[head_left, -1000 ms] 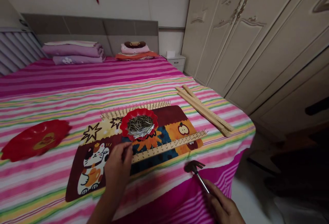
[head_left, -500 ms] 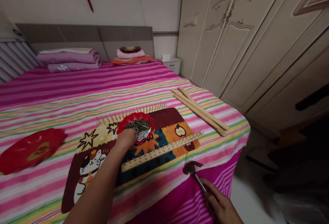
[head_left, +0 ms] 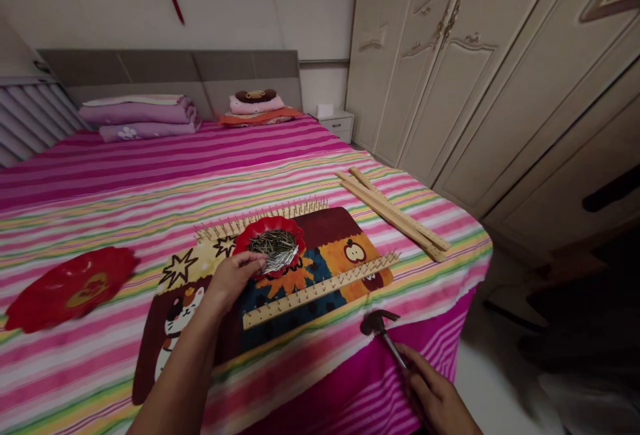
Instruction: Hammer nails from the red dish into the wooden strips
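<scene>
My left hand (head_left: 237,280) is at the near left rim of a red scalloped bowl (head_left: 245,238) full of loose nails (head_left: 275,248). Its thumb and fingertips are pinched together; whatever is between them is too small to make out. In my right hand (head_left: 430,388) is the handle of a claw hammer (head_left: 383,325), its head low over the bed's near edge. Between the hands lies a wooden strip (head_left: 305,294) with a row of upright nails, its left end showing holes without nails. Behind the bowl is another nail-studded strip (head_left: 225,230).
A patterned mat (head_left: 345,222) lies under the bowl and near strip on the striped bedspread (head_left: 150,208). Several bare wooden strips (head_left: 395,215) lie to the right. At left is a red plate (head_left: 70,288). Folded bedding (head_left: 140,115) sits by the headboard; a wardrobe (head_left: 425,55) stands at right.
My left hand has drawn back from among the nails to the bowl's near left rim, its fingers pinched. My right hand keeps hold of the hammer in nearly the same place.
</scene>
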Demonstrator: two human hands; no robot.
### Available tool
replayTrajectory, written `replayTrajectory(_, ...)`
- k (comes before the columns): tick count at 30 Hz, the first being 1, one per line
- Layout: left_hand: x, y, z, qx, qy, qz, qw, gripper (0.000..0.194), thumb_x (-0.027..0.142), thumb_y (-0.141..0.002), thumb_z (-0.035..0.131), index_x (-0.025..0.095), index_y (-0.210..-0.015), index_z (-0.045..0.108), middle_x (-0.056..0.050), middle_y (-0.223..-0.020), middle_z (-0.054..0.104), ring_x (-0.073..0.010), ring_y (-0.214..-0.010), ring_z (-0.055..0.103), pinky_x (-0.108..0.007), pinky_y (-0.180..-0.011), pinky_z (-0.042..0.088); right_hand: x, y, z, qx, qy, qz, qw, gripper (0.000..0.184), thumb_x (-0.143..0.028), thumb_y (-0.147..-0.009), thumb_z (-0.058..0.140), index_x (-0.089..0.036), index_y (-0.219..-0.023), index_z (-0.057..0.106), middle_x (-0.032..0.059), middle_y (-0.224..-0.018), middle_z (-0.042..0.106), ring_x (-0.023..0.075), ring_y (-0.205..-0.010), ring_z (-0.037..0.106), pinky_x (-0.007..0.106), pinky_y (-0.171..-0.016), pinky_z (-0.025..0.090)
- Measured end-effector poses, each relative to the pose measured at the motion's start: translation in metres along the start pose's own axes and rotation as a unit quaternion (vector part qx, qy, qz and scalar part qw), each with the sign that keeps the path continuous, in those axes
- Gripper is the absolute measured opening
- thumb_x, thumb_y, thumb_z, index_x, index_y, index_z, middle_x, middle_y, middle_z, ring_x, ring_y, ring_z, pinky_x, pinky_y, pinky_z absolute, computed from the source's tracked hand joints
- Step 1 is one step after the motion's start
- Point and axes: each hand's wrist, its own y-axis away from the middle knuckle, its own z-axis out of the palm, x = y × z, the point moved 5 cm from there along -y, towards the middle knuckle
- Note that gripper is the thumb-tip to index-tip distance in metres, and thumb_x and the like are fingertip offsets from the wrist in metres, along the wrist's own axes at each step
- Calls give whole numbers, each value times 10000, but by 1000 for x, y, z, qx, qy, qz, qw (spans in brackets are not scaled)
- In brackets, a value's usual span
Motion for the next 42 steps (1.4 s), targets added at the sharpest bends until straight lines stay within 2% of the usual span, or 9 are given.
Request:
replayTrajectory(6,2,37,-2,3,132,-22,991,502,401,-486,762,151,-893,606,25,-592,616,-105,-537,560,-233,-555,445,-5,0,-2,17,7,-9,1000,448,-474,-717,566,-242,-1080,686,35,-877,740,218,-691,683,279,-588,556)
replayTrajectory(12,-11,59,-4,-1,189,-78,979,541,338,-472,789,116,-937,625,-7,-647,646,-98,-543,566,-236,-561,464,-6,2,-3,-3,12,4,1000,467,-455,-736,548,-219,-1123,661,43,-987,730,226,-787,688,265,-616,554)
replayTrajectory(15,-23,71,-6,-7,185,-123,975,435,345,-463,791,120,-811,659,-17,-629,646,-101,-542,565,-243,-567,472,-12,4,-3,-10,12,9,1000,470,-432,-753,527,-199,-1144,645,59,-1055,715,232,-904,672,263,-677,551)
replayTrajectory(18,-33,85,-8,-10,149,-121,981,382,389,-490,772,138,-758,667,-28,-654,653,-121,-586,580,-252,-582,479,-14,5,-3,-10,19,6,1000,478,-431,-742,522,-184,-1129,653,60,-1078,708,233,-987,646,272,-764,533)
replayTrajectory(21,-39,96,-8,16,98,-97,990,375,452,-522,741,160,-741,657,-6,-646,633,-111,-579,560,-222,-536,455,-10,5,-1,-21,12,20,1000,506,-446,-748,498,-188,-1163,628,45,-965,734,215,-800,690,282,-653,551)
replayTrajectory(25,-50,101,0,53,77,-87,992,387,483,-511,729,171,-720,639,17,-628,618,-110,-571,562,-231,-564,476,-11,7,0,-31,6,38,999,525,-451,-766,474,-181,-1198,598,33,-869,737,195,-656,678,263,-523,536)
replayTrajectory(30,-66,97,12,122,67,-82,987,400,485,-555,684,166,-790,631,-9,-678,668,-144,-618,616,-269,-620,506,-26,9,-3,-5,21,13,1000,450,-391,-739,541,-180,-1118,659,58,-990,729,234,-843,678,271,-632,554)
replayTrajectory(35,-66,100,23,173,52,-83,980,369,465,-622,630,175,-849,642,-7,-676,683,-142,-611,616,-252,-587,500,-27,9,-5,-6,31,4,1000,435,-385,-738,550,-189,-1108,667,64,-1035,725,240,-945,660,286,-775,534)
replayTrajectory(42,-62,102,28,197,45,-94,975,348,448,-616,631,178,-835,651,10,-599,651,-130,-557,582,-223,-516,465,-23,10,-3,-10,33,2,999,457,-419,-769,526,-183,-1142,645,44,-947,734,227,-828,682,281,-677,558)
